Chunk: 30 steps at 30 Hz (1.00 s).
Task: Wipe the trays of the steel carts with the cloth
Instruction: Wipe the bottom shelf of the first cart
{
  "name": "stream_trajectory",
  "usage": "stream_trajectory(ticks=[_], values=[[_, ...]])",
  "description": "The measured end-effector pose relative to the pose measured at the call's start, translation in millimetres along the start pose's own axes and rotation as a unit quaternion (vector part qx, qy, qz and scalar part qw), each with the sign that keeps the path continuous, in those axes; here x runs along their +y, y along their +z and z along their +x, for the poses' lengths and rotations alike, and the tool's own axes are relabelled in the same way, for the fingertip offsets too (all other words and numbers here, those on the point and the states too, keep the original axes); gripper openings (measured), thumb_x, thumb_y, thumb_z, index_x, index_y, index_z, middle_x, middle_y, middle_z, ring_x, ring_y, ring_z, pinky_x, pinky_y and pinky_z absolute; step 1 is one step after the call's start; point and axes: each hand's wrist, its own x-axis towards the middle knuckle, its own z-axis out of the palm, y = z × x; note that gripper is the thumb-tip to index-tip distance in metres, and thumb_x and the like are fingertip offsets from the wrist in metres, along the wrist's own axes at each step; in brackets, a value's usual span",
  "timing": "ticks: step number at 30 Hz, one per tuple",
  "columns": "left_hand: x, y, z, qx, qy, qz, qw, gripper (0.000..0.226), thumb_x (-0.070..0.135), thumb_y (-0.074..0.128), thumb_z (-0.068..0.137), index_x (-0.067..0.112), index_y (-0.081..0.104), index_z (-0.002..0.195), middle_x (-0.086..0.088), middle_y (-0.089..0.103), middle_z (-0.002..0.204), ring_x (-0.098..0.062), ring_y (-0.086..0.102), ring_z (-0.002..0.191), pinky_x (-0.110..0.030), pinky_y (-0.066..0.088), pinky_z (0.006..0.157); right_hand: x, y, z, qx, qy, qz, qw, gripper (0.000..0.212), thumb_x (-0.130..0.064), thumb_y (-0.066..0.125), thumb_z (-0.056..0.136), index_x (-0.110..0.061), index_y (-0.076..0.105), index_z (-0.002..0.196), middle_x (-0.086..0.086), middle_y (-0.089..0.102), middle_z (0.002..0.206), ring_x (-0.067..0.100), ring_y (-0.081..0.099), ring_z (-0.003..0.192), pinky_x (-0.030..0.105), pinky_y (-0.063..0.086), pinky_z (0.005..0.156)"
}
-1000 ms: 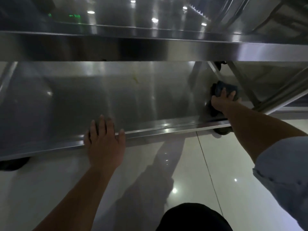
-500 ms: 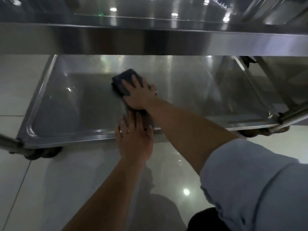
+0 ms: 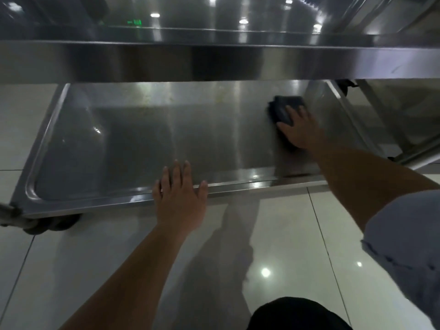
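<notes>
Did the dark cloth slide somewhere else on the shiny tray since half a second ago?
Yes. The cloth, under the right hand, went from the lower tray's middle toward its right end.

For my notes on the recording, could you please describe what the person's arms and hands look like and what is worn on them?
Both are bare hands, no gloves. The left hand and its forearm are uncovered, with no sleeve in view. The right hand is bare too; a loose pale grey-blue short sleeve covers that upper arm. No watch shows.
</notes>
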Motion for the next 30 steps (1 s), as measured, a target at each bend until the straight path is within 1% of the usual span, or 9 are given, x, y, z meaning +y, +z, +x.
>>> stream_trajectory(ticks=[2, 4, 7, 10, 12, 18, 21, 25, 30], values=[[-11.7, -12.9, 12.5, -0.068, 0.045, 0.027, 0.996, 0.075, 0.061, 0.006, 0.091, 0.029, 0.028, 0.155, -0.007, 0.013, 0.166, -0.033, 0.014, 0.151, -0.051, 0.019, 0.118, 47.7, 5.3, 3.2, 0.027, 0.086, 0.045, 0.995, 0.092, -0.087, 0.014, 0.083, -0.034, 0.015, 0.159, 0.001, 0.002, 0.169, 0.033, -0.001, 0.154, 0.059, 0.008, 0.121], [-31.4, -39.0, 23.6, -0.099, 0.085, -0.021, 0.991, 0.061, 0.054, 0.022, 0.099, 0.025, 0.038, 0.15, -0.013, 0.025, 0.162, -0.038, 0.023, 0.148, -0.057, 0.024, 0.117, 68.3, 6.1, -11.0, 0.038, 0.142, 0.06, 0.987, 0.088, -0.078, 0.025, 0.085, -0.033, 0.01, 0.16, 0.002, 0.001, 0.169, 0.032, 0.0, 0.153, 0.058, 0.007, 0.122], [-76.9, -66.5, 24.5, -0.03, 0.069, 0.006, 0.997, 0.051, 0.048, 0.04, 0.089, 0.026, 0.047, 0.134, -0.025, 0.048, 0.145, -0.054, 0.043, 0.131, -0.07, 0.037, 0.102, 61.8, 0.8, -25.4, 0.036, 0.178, 0.089, 0.979, 0.078, -0.067, 0.031, 0.094, -0.031, 0.007, 0.16, 0.005, -0.004, 0.168, 0.034, -0.003, 0.153, 0.057, 0.002, 0.122], [-133.9, -72.2, 17.5, -0.05, -0.07, 0.075, 0.993, 0.089, 0.072, 0.021, 0.079, 0.029, 0.025, 0.156, -0.011, 0.023, 0.163, -0.044, 0.024, 0.145, -0.06, 0.021, 0.114, 23.7, -2.8, -15.0, 0.042, 0.248, 0.129, 0.959, 0.067, -0.048, 0.035, 0.103, -0.029, 0.005, 0.16, 0.009, -0.009, 0.167, 0.042, -0.008, 0.151, 0.06, -0.001, 0.12], [-156.3, -61.0, 9.5, -0.064, -0.071, 0.123, 0.988, 0.093, 0.076, 0.001, 0.075, 0.037, 0.017, 0.157, -0.005, 0.009, 0.167, -0.042, 0.016, 0.147, -0.06, 0.018, 0.114, -7.8, -0.1, -11.2, 0.058, 0.277, 0.123, 0.951, 0.068, -0.046, 0.032, 0.102, -0.027, 0.004, 0.161, 0.013, -0.008, 0.167, 0.047, -0.01, 0.15, 0.064, -0.002, 0.118], [-158.6, -59.0, 11.7, -0.051, -0.108, 0.052, 0.992, 0.092, 0.077, 0.001, 0.074, 0.038, -0.002, 0.157, -0.001, 0.001, 0.166, -0.035, 0.007, 0.151, -0.057, 0.011, 0.118, -158.0, 21.3, -18.4, 0.067, 0.164, 0.117, 0.977, 0.072, -0.045, 0.03, 0.098, -0.017, 0.002, 0.159, 0.022, -0.005, 0.165, 0.05, -0.004, 0.148, 0.07, 0.003, 0.115], [-159.2, -60.6, 10.1, -0.059, -0.111, 0.04, 0.991, 0.081, 0.076, 0.01, 0.088, 0.037, -0.007, 0.157, 0.001, -0.006, 0.167, -0.033, 0.001, 0.152, -0.058, 0.008, 0.12, -261.1, 29.5, -31.2, 0.035, 0.113, 0.103, 0.988, 0.068, -0.041, 0.029, 0.102, -0.02, 0.0, 0.16, 0.018, -0.009, 0.166, 0.048, -0.007, 0.149, 0.067, 0.007, 0.116], [-154.7, -62.4, 10.6, -0.069, -0.115, 0.04, 0.99, 0.078, 0.066, 0.021, 0.097, 0.027, -0.009, 0.158, 0.002, -0.011, 0.167, -0.031, -0.007, 0.153, -0.056, 0.002, 0.121, -380.3, 44.3, -65.8, -0.01, -0.07, 0.085, 0.994, 0.072, -0.046, 0.034, 0.101, -0.024, -0.001, 0.16, 0.012, -0.013, 0.167, 0.045, -0.014, 0.15, 0.066, 0.004, 0.115], [-155.1, -76.2, 11.0, -0.152, -0.105, 0.077, 0.98, 0.078, 0.051, 0.026, 0.1, 0.019, -0.019, 0.156, -0.003, -0.025, 0.163, -0.033, -0.023, 0.149, -0.059, -0.006, 0.119, -490.6, 57.1, -114.6, -0.121, -0.286, 0.093, 0.946, 0.063, -0.042, 0.032, 0.102, -0.037, 0.006, 0.159, 0.001, -0.013, 0.168, 0.035, -0.016, 0.152, 0.062, -0.006, 0.119]])
